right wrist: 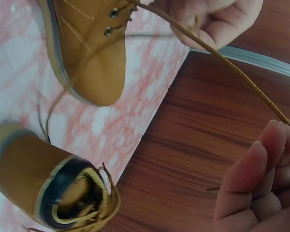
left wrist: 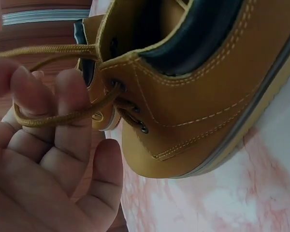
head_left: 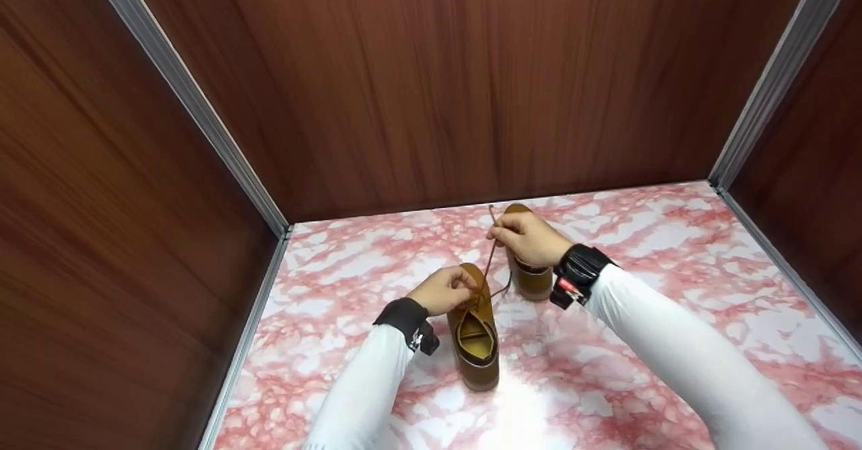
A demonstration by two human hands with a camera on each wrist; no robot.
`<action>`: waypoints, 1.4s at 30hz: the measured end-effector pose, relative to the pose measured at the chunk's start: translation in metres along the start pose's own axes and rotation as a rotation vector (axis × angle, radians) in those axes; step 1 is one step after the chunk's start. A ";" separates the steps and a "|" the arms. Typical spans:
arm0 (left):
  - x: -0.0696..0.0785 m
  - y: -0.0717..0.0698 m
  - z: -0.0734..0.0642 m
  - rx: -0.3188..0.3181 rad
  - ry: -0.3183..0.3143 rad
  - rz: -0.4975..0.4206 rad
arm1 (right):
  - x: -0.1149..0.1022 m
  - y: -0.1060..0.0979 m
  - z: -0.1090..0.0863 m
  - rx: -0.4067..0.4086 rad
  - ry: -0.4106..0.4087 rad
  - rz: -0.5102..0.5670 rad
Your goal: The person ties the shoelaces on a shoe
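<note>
A tan lace-up shoe (head_left: pixel 479 373) with a dark padded collar (left wrist: pixel 183 53) stands on the floor, toe pointing away from me. My left hand (head_left: pixel 441 293) is beside its eyelets with fingers curled, and a shoelace (left wrist: pixel 63 118) from an eyelet loops across those fingers. Higher and to the right, my right hand (head_left: pixel 535 238) pinches another stretch of brown lace (right wrist: pixel 222 58), drawn taut up from the shoe. The lace's free end sticks out past the right fingers. Under the right hand stands the matching shoe (head_left: pixel 535 288), partly hidden by it.
The shoes stand on a red-and-white marbled surface (head_left: pixel 606 369). Behind it rises a wood-grain panel (head_left: pixel 431 100), with more panels at left and right. Metal strips (head_left: pixel 202 106) line the corners. A loose lace (head_left: pixel 504 291) curves between the two shoes.
</note>
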State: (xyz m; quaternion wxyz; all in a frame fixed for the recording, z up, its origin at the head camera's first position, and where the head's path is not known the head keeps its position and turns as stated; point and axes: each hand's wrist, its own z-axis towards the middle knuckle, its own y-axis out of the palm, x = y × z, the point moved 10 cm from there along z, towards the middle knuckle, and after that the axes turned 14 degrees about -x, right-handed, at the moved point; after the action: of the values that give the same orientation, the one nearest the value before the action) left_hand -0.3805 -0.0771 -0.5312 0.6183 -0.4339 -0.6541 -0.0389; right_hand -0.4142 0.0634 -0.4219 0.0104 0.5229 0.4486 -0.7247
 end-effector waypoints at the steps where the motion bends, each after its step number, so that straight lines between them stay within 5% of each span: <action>1: 0.000 0.001 0.001 0.002 0.000 0.013 | -0.004 0.000 0.004 0.002 -0.004 -0.035; 8: 0.002 0.005 0.002 0.064 -0.051 0.139 | -0.032 0.022 0.030 -0.141 -0.016 -0.091; 12: 0.000 0.003 0.001 0.099 -0.044 0.099 | -0.034 0.031 0.032 -0.215 -0.046 -0.099; 18: -0.011 -0.003 -0.002 0.127 -0.024 -0.058 | -0.003 0.023 0.019 -0.167 0.009 -0.102; 25: -0.014 -0.006 -0.006 0.128 -0.012 -0.115 | 0.032 0.028 0.005 -0.152 0.047 -0.118; 42: -0.014 -0.009 -0.009 0.129 0.015 -0.115 | 0.070 0.088 -0.013 -0.279 0.102 -0.174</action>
State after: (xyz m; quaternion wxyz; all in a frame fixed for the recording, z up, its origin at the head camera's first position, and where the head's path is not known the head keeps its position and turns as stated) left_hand -0.3810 -0.0947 -0.5364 0.6466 -0.3545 -0.6745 -0.0355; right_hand -0.3937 0.0514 -0.5327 -0.0024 0.5116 0.5885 -0.6261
